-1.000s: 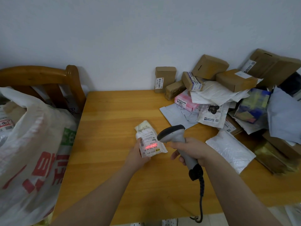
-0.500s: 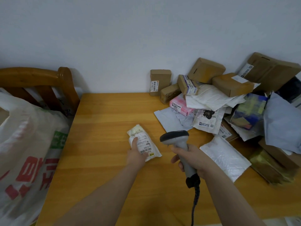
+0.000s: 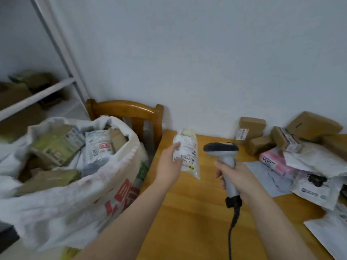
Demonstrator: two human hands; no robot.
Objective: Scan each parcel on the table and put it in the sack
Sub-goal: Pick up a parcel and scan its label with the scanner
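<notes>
Parcel (image 3: 186,152), one white pouch, is up in the left hand (image 3: 169,162), fingers pinching its left side. It hangs over the counter's (image 3: 187,222) left edge, long axis far to near, label facing us. One open sack (image 3: 75,199) sits just left. The right hand (image 3: 236,175) is wrapped round the single scanner (image 3: 223,152), with bare wood nearer and a parcel pile (image 3: 281,141) far right.

The wall (image 3: 206,53) was plain and pale, with soft, even light on it. A wood chair (image 3: 124,107) stood close to it, right by the left end of a wood table (image 3: 187,222). Far left was a white shelf (image 3: 37,96) with brown boxes (image 3: 15,94) on it, all a bit blurry.
</notes>
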